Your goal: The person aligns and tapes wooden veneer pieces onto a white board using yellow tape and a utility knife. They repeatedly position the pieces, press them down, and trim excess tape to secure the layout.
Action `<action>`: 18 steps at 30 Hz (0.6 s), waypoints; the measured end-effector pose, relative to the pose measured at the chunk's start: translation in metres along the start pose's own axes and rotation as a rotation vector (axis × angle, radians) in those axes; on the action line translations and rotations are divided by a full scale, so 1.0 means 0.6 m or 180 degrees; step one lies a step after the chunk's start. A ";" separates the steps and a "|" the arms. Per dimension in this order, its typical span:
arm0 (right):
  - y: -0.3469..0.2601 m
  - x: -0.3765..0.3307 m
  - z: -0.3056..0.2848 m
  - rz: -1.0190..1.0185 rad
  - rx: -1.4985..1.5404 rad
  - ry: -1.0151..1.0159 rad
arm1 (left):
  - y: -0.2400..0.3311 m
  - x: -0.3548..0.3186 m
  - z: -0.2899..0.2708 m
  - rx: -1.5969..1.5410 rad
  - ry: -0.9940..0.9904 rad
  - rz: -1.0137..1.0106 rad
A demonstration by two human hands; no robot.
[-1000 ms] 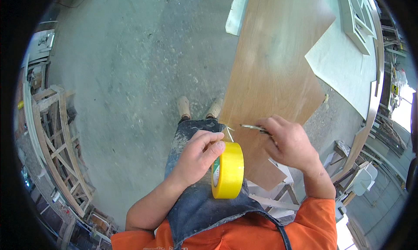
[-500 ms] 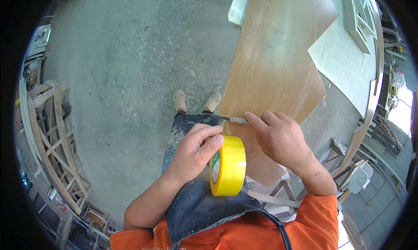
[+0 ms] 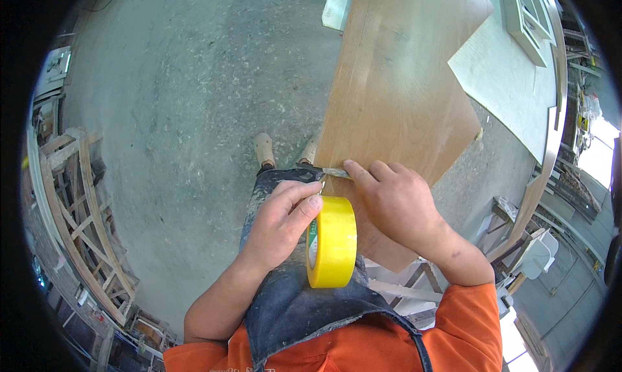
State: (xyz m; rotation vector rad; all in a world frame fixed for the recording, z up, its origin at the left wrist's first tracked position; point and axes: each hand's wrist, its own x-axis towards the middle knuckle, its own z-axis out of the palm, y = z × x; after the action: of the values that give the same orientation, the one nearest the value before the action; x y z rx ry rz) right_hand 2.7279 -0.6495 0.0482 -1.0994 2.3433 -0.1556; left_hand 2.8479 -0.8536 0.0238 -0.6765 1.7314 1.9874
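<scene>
My left hand [image 3: 282,216] is closed on a roll of yellow packing tape [image 3: 338,242], thumb and fingertips at its upper left edge. The roll hangs upright in front of my dark, paint-stained apron [image 3: 291,307]. To its right, my right hand [image 3: 398,197] bends over the near end of a wood-grain panel [image 3: 402,80], fingers curled. At the right fingertips is a narrow grey strip [image 3: 335,173] with a dark end toward the left. Whether this is a tool or tape, I cannot tell. The undersides of the right fingers are hidden.
Beyond the panel at right lies a pale board [image 3: 502,80] with a white frame [image 3: 525,22] on it. Wooden frames [image 3: 91,223] stand along the left side. My light shoes [image 3: 264,150] are on the grey, speckled floor [image 3: 194,100]. A white chair-like object [image 3: 534,252] is at right.
The whole view has shifted slightly, so panel and hands appear a little further left and up. The tape roll is still in my left hand, and my right hand stays at the panel's near end.
</scene>
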 end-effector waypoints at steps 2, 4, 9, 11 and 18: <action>0.013 -0.009 -0.003 -0.0003 0.0049 0.0033 | 0.002 0.000 0.000 0.0031 -0.0023 0.0013; 0.025 -0.020 -0.010 0.0059 0.0110 -0.0004 | 0.002 -0.001 0.000 0.0045 -0.0008 -0.0002; 0.043 -0.046 -0.023 0.0230 0.0370 -0.0043 | -0.002 -0.004 -0.001 0.0208 -0.0087 0.0108; 0.050 -0.059 -0.023 0.0301 0.0415 -0.0010 | -0.003 -0.003 0.001 0.0200 -0.0105 0.0138; 0.073 -0.121 -0.038 0.0870 0.0492 -0.0066 | 0.008 -0.002 0.013 0.0332 -0.0046 0.0192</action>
State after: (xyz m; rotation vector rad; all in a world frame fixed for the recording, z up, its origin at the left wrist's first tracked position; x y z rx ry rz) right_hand 2.7242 -0.5693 0.0842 -0.6967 2.3900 -0.2185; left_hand 2.8457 -0.8468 0.0291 -0.5801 1.8527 1.9207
